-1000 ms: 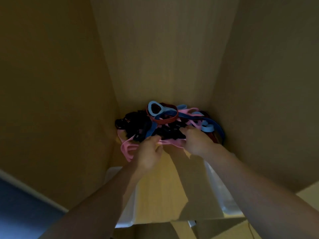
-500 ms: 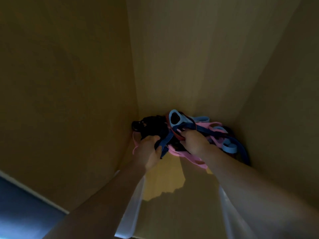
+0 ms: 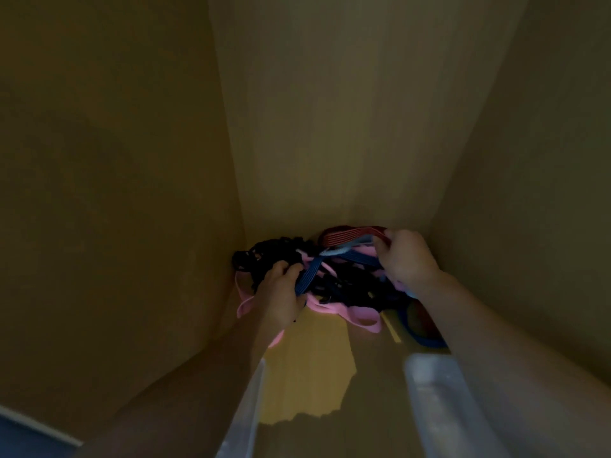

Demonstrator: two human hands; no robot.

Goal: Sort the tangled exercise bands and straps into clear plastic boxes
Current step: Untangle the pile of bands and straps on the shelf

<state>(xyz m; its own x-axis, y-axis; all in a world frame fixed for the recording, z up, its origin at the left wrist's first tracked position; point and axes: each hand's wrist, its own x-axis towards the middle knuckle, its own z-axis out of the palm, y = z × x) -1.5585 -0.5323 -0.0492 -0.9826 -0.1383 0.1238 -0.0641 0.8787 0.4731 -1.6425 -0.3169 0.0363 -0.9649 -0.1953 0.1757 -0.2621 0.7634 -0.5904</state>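
Two hands work in one tangle of exercise bands [image 3: 344,287], which lies at the rear of a wooden compartment against the back left corner and spreads toward the right wall.

The left hand [image 3: 281,294] is at the near left edge of the tangle. Its fingers are curled round a dark blue ribbed band [image 3: 309,276], which runs up and to the right from the grip. Black straps [image 3: 274,254] are bunched just behind this hand, and pink bands [image 3: 337,309] trail out beneath and beside it.

The right hand [image 3: 408,259] is at the far right of the tangle, raised above it. It grips a red band [image 3: 347,238], which stretches leftward from the fist. A pale blue band [image 3: 340,251] lies directly under the red one; whether it is also in the grip cannot be told. A blue loop [image 3: 426,340] hangs below the right wrist at the near right edge of the pile.

The tangle rests on a light wood shelf floor [image 3: 304,365], partly lit and partly in shadow. A left clear plastic rim [image 3: 246,404] and a right clear plastic rim [image 3: 436,398] stand nearer the camera, apart from the tangle; whether they are one box or two cannot be told.

The back panel [image 3: 330,127], left panel [image 3: 115,160] and right panel [image 3: 545,160] are plain wood and dimly lit. A pale strip [image 3: 36,423] and blue flooring [image 3: 20,444] show at the lower left corner.
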